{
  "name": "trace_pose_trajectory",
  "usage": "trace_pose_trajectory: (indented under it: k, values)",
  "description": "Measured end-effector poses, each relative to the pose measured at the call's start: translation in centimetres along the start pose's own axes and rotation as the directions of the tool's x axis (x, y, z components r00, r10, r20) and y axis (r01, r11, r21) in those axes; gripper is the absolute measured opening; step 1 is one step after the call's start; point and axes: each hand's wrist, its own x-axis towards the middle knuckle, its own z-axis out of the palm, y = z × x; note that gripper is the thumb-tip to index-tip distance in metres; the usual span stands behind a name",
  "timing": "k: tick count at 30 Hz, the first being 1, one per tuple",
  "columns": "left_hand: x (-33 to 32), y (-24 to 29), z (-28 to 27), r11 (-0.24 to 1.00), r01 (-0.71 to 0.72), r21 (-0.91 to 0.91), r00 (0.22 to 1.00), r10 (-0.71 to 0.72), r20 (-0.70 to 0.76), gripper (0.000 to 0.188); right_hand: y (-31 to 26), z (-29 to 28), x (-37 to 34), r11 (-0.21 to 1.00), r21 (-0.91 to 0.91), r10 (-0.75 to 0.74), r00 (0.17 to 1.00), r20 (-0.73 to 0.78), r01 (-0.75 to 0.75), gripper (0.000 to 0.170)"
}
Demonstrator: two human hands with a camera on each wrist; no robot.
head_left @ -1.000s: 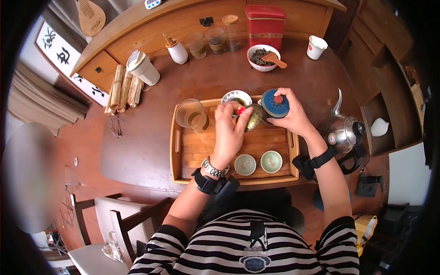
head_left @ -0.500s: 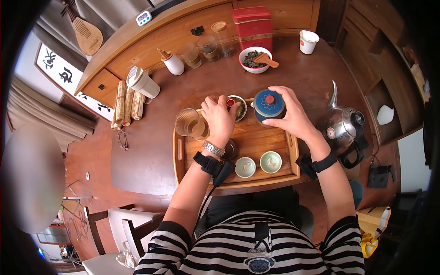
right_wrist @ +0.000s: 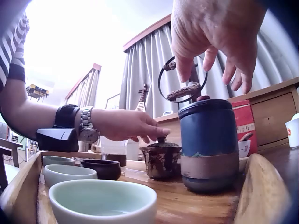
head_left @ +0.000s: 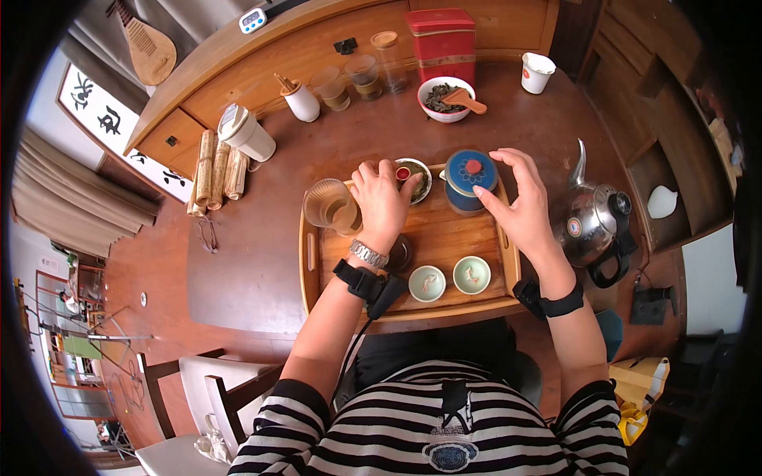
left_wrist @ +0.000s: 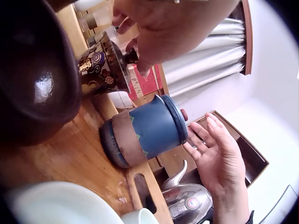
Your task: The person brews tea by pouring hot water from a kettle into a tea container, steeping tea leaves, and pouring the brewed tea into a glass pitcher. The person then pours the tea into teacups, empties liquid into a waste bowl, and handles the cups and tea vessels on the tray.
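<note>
My left hand is over a patterned gaiwan, its thumb and fingers pinching the red-topped knob of the lid. The lid sits inside the gaiwan's white rim. To its right on the wooden tray stands a blue lidded pot with a small spout and a brown band, upright. Beside the pot my right hand is spread, apart from it and holding nothing. Two pale green cups sit at the tray's near side, and a dark cup is partly behind my left wrist.
A ribbed glass pitcher stands on the tray's left. Right of the tray is a steel kettle. Farther back are a bowl of tea leaves with a wooden scoop, a red tin and a paper cup. Bamboo scrolls lie left.
My left hand has brought the lid from beside the gaiwan onto it. My right hand, which gripped the blue pot, has let go and drawn back to the right; the pot stands on the tray.
</note>
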Motion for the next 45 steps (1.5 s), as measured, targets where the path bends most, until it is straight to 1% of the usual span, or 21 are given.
trace_pose_trajectory:
  k: [2,5,6,8,10,12,13,15,18,19,21,22,24,25,27,28,30,34,38,42,45]
  values:
    - [-0.1,0.0,-0.9,0.999,-0.007,-0.034,1.000,0.006,-0.020,0.035,-1.0,0.5,0.0,0.999,-0.017,-0.028,1.000,-0.010,0.028,0.038]
    - [-0.4,0.0,-4.0,0.947,-0.179,-0.268,0.971,0.125,-0.206,0.029,-3.2,1.8,0.0,0.989,0.127,-0.072,0.997,-0.037,0.076,0.023]
    - [-0.5,-0.1,-5.1,0.925,-0.184,-0.332,0.966,0.108,-0.236,0.028,-3.5,2.4,0.0,0.987,0.102,-0.130,0.991,0.046,0.124,0.024]
    - [-0.8,-0.7,-6.8,0.923,-0.192,-0.333,0.953,0.095,-0.286,0.027,-4.6,4.1,-0.1,0.992,0.110,-0.078,0.975,0.210,0.056,0.029]
    - [-1.0,-1.9,-7.7,0.928,-0.090,-0.362,0.969,-0.002,-0.246,0.026,-4.2,6.2,0.0,0.998,0.065,-0.041,0.926,0.374,0.018,0.047]
    - [-1.4,-3.4,-7.9,0.902,0.010,-0.432,0.969,-0.115,-0.218,0.025,-3.6,8.2,-0.1,1.000,-0.018,0.030,0.904,0.427,-0.024,0.055]
    - [-1.6,-3.9,-8.2,0.899,0.016,-0.437,0.966,-0.127,-0.225,0.025,-3.2,9.0,0.2,1.000,-0.021,0.022,0.900,0.436,-0.014,0.055]
    - [-2.3,-4.7,-8.7,0.890,0.055,-0.452,0.964,-0.166,-0.209,0.025,-2.8,10.3,0.8,0.988,-0.151,0.035,0.925,0.378,0.024,0.062]
    - [-3.1,-6.0,-8.2,0.941,0.000,-0.339,0.945,-0.111,-0.309,0.021,-2.1,11.6,1.6,0.983,-0.183,0.102,0.919,0.382,-0.033,0.058]
    - [-3.3,-6.2,-8.1,0.937,0.012,-0.350,0.940,-0.130,-0.317,0.021,-1.6,12.0,1.8,0.982,-0.190,0.092,0.914,0.396,-0.017,0.058]
    - [-3.6,-6.6,-7.8,0.936,0.052,-0.348,0.942,-0.162,-0.294,0.023,-0.4,12.7,2.0,0.981,-0.145,0.172,0.922,0.347,-0.129,0.050]
    - [-3.8,-6.8,-7.7,0.931,0.065,-0.358,0.937,-0.181,-0.301,0.023,-0.1,12.9,2.1,0.982,-0.153,0.163,0.918,0.361,-0.114,0.050]
    - [-4.0,-7.0,-7.5,0.927,0.082,-0.366,0.940,-0.194,-0.280,0.025,0.4,13.2,2.3,0.953,-0.225,0.268,0.910,0.315,-0.203,0.041]
    - [-4.2,-7.1,-7.4,0.922,0.094,-0.375,0.935,-0.211,-0.285,0.025,-0.1,13.1,2.4,0.953,-0.229,0.260,0.918,0.299,-0.196,0.033]
    - [-4.4,-7.2,-7.2,0.892,0.139,-0.431,0.946,-0.247,-0.208,0.030,0.2,13.1,2.5,0.956,-0.249,0.228,0.924,0.307,-0.153,0.030]
    - [-4.4,-7.2,-7.1,0.886,0.147,-0.439,0.942,-0.261,-0.212,0.030,0.1,13.1,2.6,0.957,-0.260,0.204,0.931,0.302,-0.126,0.028]
    - [-4.5,-7.1,-6.9,0.915,0.091,-0.393,0.923,-0.226,-0.312,0.028,-0.5,12.8,2.6,0.951,-0.286,0.204,0.933,0.295,-0.117,0.026]
    - [-4.6,-7.2,-6.8,0.912,0.092,-0.399,0.919,-0.232,-0.319,0.029,-0.2,12.8,2.5,0.947,-0.312,0.164,0.947,0.276,-0.073,0.024]
    - [-4.7,-7.2,-6.7,0.903,0.118,-0.413,0.919,-0.257,-0.299,0.028,-0.4,12.7,2.5,0.947,-0.317,0.160,0.942,0.294,-0.062,0.026]
    - [-4.8,-7.6,-6.5,0.869,0.147,-0.471,0.921,-0.295,-0.256,0.029,0.1,12.6,2.3,0.968,-0.253,0.076,0.951,0.300,0.003,0.033]
    - [-4.8,-7.9,-6.1,0.864,0.118,-0.490,0.898,-0.303,-0.319,0.029,-0.6,12.1,2.4,0.975,-0.218,0.031,0.942,0.333,0.045,0.037]
